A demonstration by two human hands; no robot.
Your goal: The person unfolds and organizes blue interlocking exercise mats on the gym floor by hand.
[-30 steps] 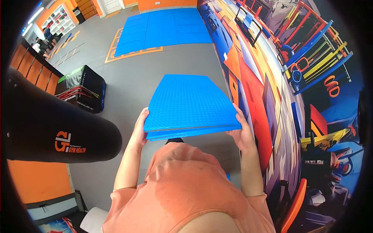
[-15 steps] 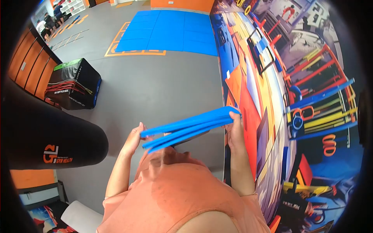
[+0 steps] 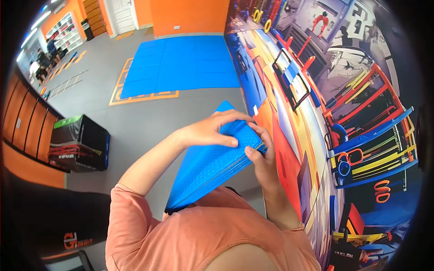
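Both closed: left hand point(image 3: 210, 131), right hand point(image 3: 260, 156), gripping blue mats point(image 3: 208, 169)

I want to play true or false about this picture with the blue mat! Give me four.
1. The left hand and right hand both hold the folded blue mat. True.
2. The mat is lying flat. False: it is tilted, up in the hands.
3. A black box stands on the grey floor. True.
4. The floor mats farther off are red. False: they are blue.
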